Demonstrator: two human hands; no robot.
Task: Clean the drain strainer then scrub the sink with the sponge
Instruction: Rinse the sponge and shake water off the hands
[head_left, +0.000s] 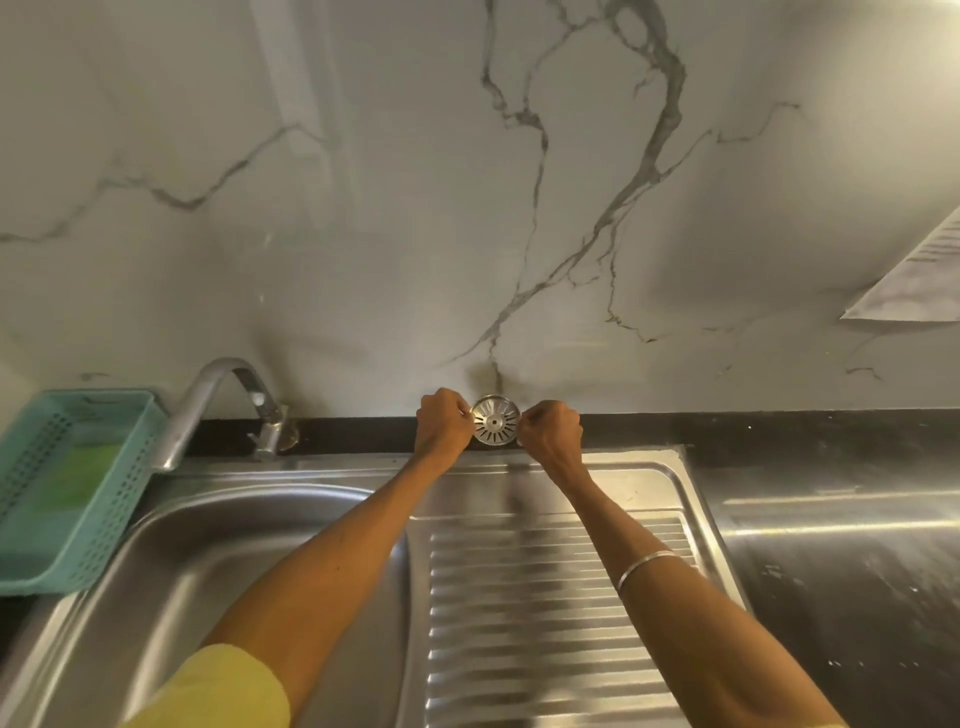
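Note:
A round steel drain strainer (495, 421) with slots stands upright against the marble wall, above the back edge of the drainboard. My left hand (442, 423) pinches its left rim and my right hand (549, 428) pinches its right rim, both arms stretched forward. The steel sink (218, 561) lies at lower left, its basin partly hidden by my left arm. A green sponge (78, 475) lies inside the teal basket (111, 525) at the far left.
A chrome tap (215, 402) rises behind the sink basin. The ribbed drainboard (545, 597) runs between my arms. A dark counter (841, 597) with white streaks extends to the right. A printed paper sheet (919, 280) hangs on the wall at right.

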